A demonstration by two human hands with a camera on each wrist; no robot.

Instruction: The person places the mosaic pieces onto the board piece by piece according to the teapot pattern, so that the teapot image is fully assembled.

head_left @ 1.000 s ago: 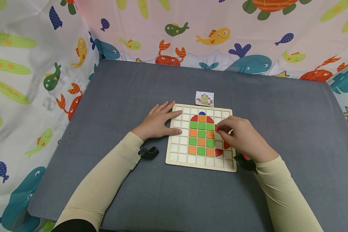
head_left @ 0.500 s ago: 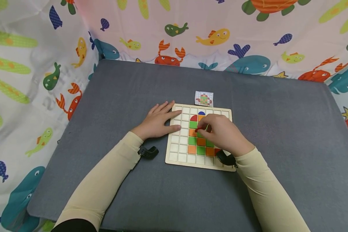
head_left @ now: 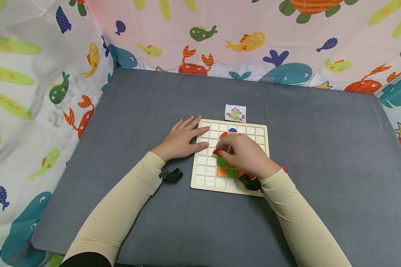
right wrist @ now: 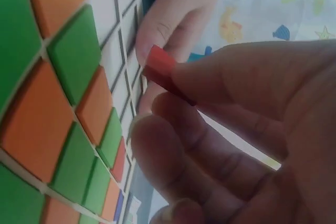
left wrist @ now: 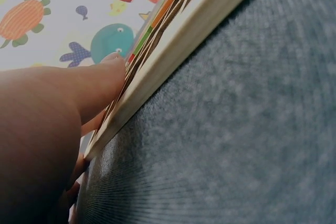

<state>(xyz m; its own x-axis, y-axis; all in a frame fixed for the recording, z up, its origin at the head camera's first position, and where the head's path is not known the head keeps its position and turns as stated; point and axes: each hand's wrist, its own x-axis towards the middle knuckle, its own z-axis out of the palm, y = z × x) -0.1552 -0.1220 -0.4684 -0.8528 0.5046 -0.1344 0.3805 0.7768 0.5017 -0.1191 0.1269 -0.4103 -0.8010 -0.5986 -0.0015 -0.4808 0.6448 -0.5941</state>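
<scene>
My left hand (head_left: 182, 141) lies spread at the left edge of a wooden grid board (head_left: 205, 170), its thumb and index finger over the rim. In the left wrist view the thumb (left wrist: 100, 85) rests on that edge. My right hand (head_left: 245, 154) pinches a red puzzle piece (right wrist: 163, 69) with a curved side between thumb and fingers, above the board's left-middle squares. Green tiles (head_left: 232, 173), orange tiles (head_left: 221, 171), a red rounded piece (head_left: 223, 135) and a blue half-round piece (head_left: 232, 130) sit in the grid. The right hand hides much of the pattern.
A small pattern card (head_left: 235, 113) lies just beyond the board's far edge. Past my right sleeve a bit of red (head_left: 283, 168) shows beside the board. The grey table (head_left: 153, 100) is backed by a sea-animal curtain (head_left: 167, 33).
The right hand has moved left across the board with the red puzzle piece, from the right-hand columns to the left side of the pattern. The left hand has stayed put.
</scene>
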